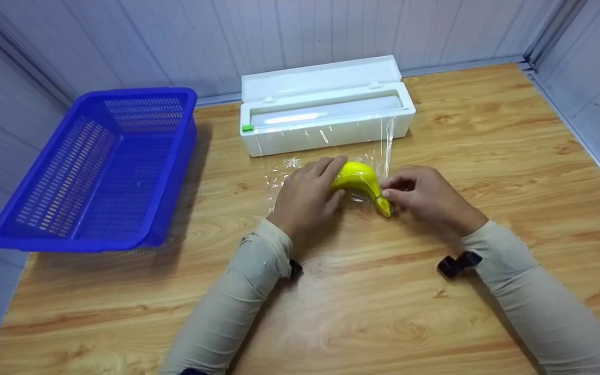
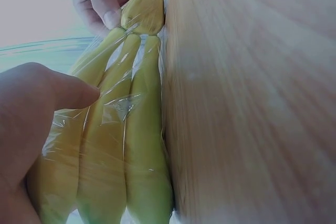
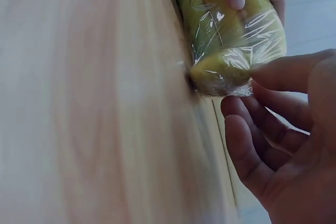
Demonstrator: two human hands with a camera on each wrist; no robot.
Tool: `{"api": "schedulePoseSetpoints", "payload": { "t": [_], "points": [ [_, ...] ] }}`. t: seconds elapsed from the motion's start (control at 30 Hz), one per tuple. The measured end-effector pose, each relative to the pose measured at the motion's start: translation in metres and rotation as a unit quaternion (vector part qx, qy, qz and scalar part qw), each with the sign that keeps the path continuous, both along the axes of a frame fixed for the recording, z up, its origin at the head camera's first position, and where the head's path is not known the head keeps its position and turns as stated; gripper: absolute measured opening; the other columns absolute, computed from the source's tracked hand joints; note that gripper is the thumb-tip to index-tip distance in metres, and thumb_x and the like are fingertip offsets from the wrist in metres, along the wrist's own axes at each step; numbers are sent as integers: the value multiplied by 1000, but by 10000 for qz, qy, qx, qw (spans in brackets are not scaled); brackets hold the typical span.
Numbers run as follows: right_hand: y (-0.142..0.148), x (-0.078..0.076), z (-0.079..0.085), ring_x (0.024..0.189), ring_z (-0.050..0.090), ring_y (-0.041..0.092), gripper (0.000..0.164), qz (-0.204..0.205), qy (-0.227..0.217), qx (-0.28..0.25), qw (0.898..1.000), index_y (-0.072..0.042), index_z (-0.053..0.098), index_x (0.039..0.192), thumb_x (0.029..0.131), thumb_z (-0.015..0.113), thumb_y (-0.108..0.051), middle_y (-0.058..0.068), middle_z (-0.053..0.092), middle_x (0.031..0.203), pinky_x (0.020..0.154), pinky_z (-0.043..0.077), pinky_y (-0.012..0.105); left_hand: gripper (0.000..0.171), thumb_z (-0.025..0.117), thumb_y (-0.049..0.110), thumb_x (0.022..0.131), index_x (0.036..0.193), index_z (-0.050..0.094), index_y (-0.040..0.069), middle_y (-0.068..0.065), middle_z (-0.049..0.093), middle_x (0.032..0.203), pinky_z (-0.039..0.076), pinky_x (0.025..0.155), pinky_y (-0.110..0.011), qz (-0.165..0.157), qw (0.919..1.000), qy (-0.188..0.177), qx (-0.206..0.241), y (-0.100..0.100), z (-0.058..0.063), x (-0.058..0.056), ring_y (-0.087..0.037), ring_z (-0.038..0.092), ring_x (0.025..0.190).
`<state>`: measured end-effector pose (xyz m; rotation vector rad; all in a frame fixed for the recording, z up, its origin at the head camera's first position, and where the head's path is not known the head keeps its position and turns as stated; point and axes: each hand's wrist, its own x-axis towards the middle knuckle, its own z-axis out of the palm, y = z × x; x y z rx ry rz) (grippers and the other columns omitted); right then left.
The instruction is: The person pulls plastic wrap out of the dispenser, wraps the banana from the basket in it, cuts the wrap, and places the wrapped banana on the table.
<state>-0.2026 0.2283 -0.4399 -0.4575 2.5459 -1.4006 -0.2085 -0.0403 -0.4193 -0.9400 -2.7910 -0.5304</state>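
Note:
A bunch of yellow bananas (image 1: pixel 354 174) lies on the wooden table, wrapped in clear cling film (image 2: pixel 118 106). My left hand (image 1: pixel 308 195) grips the bunch from the left, its thumb pressing the film on the bananas in the left wrist view. At the stem end, my right hand (image 1: pixel 430 198) pinches the film between thumb and index finger, with the other fingers curled loosely below in the right wrist view. From the bunch, film stretches back to the white dispenser box (image 1: pixel 408 117) behind it. The undersides of the bananas are hidden.
The dispenser's lid (image 1: pixel 321 75) stands raised, with a film roll (image 1: pixel 331 108) inside and a green slider (image 1: pixel 247 128) at its left end. On the left stands a blue plastic basket (image 1: pixel 71 244). White panelled walls (image 1: pixel 321 31) border the wooden table (image 1: pixel 373 312).

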Motion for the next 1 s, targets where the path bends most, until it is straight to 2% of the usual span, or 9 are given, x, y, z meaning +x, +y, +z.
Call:
{"api": "schedulePoseSetpoints", "payload": {
  "t": [0.1, 0.2, 0.37, 0.47, 0.6, 0.73, 0.87, 1.0],
  "points": [
    [6, -1, 1, 91, 63, 25, 21, 413, -95, -74, 9991, -3, 73, 112, 91, 68, -3, 11, 69, 105, 74, 53, 24, 63, 65, 29, 97, 154, 39, 18, -6, 54, 141, 39, 110, -44, -10, 10000, -1, -18, 0, 0, 0, -26, 53, 128],
    [13, -2, 2, 98, 64, 28, 36, 957, -404, -210, 9944, 2, 65, 124, 88, 64, 8, 15, 67, 112, 81, 53, 23, 63, 65, 29, 97, 153, 39, 18, -6, 54, 141, 40, 109, -44, -6, 10000, -14, -43, 0, 1, 0, -26, 53, 128],
    [15, -3, 4, 97, 64, 27, 48, 1419, -661, 10, 9877, 0, 54, 132, 87, 70, 7, 16, 63, 112, 85, 54, 25, 62, 65, 29, 97, 152, 40, 17, -6, 55, 140, 43, 107, -44, -31, 9999, 72, -64, -1, 0, -1, -26, 53, 127],
    [11, -2, 5, 91, 63, 23, 51, 1437, -578, 338, 9874, -3, 53, 130, 85, 76, 0, 13, 63, 104, 80, 55, 27, 61, 65, 28, 97, 151, 42, 15, -7, 57, 137, 45, 104, -44, -71, 9998, 200, -48, -2, -1, -1, -26, 55, 125],
    [6, 0, 5, 85, 62, 20, 47, 1370, -397, 549, 9883, -5, 55, 127, 86, 76, 0, 8, 65, 94, 74, 55, 27, 61, 65, 28, 96, 151, 42, 15, -7, 57, 136, 46, 103, -44, -66, 9997, 232, -25, -3, -3, -1, -27, 56, 124],
    [4, 1, 4, 79, 62, 20, 40, 1251, -273, 342, 9912, -4, 59, 123, 86, 70, 6, 10, 67, 87, 68, 53, 25, 61, 65, 28, 96, 151, 42, 15, -7, 57, 136, 45, 104, -45, -51, 9998, 216, -26, -3, -3, -1, -27, 56, 124],
    [5, 2, 2, 74, 61, 19, 42, 1143, -262, 128, 9930, -2, 60, 122, 83, 69, 9, 16, 67, 87, 62, 52, 24, 61, 65, 28, 97, 151, 41, 15, -7, 57, 136, 44, 105, -45, -62, 9998, 199, -7, -2, -3, -1, -27, 55, 124],
    [4, 4, 3, 74, 60, 18, 37, 951, -64, 265, 9951, -3, 62, 121, 85, 66, 7, 10, 66, 85, 62, 52, 25, 62, 64, 29, 97, 152, 40, 15, -7, 56, 138, 43, 106, -45, -44, 9998, 181, -26, -1, -1, -1, -27, 54, 126]
  ]
}}
